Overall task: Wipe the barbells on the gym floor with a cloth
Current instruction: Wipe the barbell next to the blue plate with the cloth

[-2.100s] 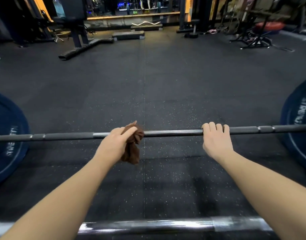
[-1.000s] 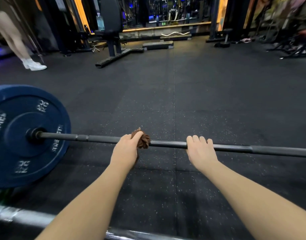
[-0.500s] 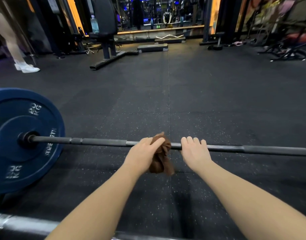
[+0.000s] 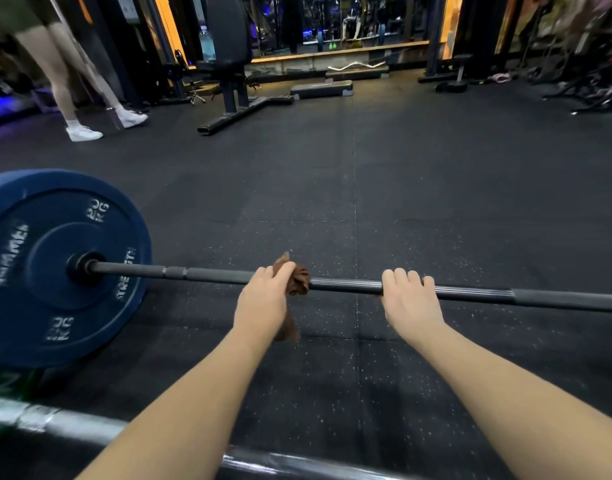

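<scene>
Lying on the floor, across its near part and well short of its far edge, the bar is running left to right; its left end is carrying a blue plate marked 20 KG, which is standing upright on the rubber, and its right end is passing out of view

Left hand: is closing over the bar from above and pinching a brown cloth against the shaft; a bunch of cloth is showing beside the fingers and a tail is hanging below the hand

Right hand: is sitting on the bar to the right of the cloth, apart from it, fingers curling over the top; the thumb is hidden; no cloth in it

Handling, as judged:
- the bar is looking like stiff steel, and with the plate on it is probably too heavy to shift under a wipe, though it may be rolling a little, so the bare hand is likely serving as a brace
- the matt dark stretches may be dragging at the fabric, the ribbed shiny middle letting it slide
- the cloth is soft, light and bunching easily; wrapping it right round the shaft is probably giving the best hold

Second bar: is lying along the floor's near edge, shiny, with neither hand touching it
</scene>
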The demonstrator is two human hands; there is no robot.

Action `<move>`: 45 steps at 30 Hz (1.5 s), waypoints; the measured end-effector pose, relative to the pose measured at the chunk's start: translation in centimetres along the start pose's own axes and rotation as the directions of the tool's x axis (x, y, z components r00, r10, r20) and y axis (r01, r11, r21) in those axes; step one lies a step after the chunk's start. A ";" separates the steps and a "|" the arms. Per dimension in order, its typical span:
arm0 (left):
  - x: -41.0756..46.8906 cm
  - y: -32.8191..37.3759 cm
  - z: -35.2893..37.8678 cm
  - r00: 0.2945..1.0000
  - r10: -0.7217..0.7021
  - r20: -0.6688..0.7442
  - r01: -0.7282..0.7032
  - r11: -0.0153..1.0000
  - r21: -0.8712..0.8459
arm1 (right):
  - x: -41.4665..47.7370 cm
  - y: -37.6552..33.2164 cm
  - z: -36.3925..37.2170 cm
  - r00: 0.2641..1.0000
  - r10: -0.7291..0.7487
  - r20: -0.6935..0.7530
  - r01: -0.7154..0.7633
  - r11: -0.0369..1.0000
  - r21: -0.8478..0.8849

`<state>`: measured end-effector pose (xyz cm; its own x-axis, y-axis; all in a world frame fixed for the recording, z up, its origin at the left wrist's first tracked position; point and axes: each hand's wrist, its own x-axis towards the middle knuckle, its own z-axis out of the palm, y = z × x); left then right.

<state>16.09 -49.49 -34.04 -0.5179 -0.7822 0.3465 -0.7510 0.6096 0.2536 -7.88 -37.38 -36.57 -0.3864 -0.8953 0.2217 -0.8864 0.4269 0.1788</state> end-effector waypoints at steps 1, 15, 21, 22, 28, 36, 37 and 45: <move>0.0 1.1 0.1 0.999 0.041 0.007 -0.041 0.999 -0.020 | 0.0 0.0 0.0 1.000 0.000 -0.009 0.000 1.000 0.003; -0.4 3.8 0.9 0.950 0.309 0.044 -0.308 0.951 -0.017 | 0.2 0.3 0.8 0.992 -0.022 -0.121 0.022 1.000 -0.005; 0.0 -3.8 -1.7 0.993 0.071 0.095 -0.075 0.996 0.039 | 0.2 0.5 1.4 0.988 -0.047 -0.148 0.051 0.998 0.021; 0.1 -4.0 -1.8 0.994 0.042 0.101 -0.047 0.998 0.047 | 0.3 0.5 1.5 0.987 -0.052 -0.152 0.056 0.998 0.023; -0.4 0.2 -0.9 0.995 -0.097 0.021 0.096 0.994 0.044 | 0.7 0.7 0.8 0.997 -0.053 -0.059 0.053 0.999 -0.007; -1.0 6.9 1.3 0.979 0.198 0.053 -0.198 0.980 -0.017 | 0.4 0.2 -0.1 1.000 -0.006 0.021 0.007 1.000 -0.022; -0.8 6.5 1.3 0.976 0.209 0.054 -0.209 0.978 -0.019 | 0.4 0.2 -0.2 1.000 -0.009 0.028 0.009 1.000 -0.023; 0.2 -2.8 -2.7 0.993 -0.012 0.114 0.002 0.996 0.089 | 0.2 0.2 -1.1 0.998 0.000 0.066 0.000 1.000 -0.004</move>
<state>19.21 -50.99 -32.23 -0.5519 -0.7993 0.2377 -0.7857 0.5939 0.1728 -7.81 -37.34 -35.48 -0.4023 -0.9017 0.1583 -0.8855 0.4272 0.1829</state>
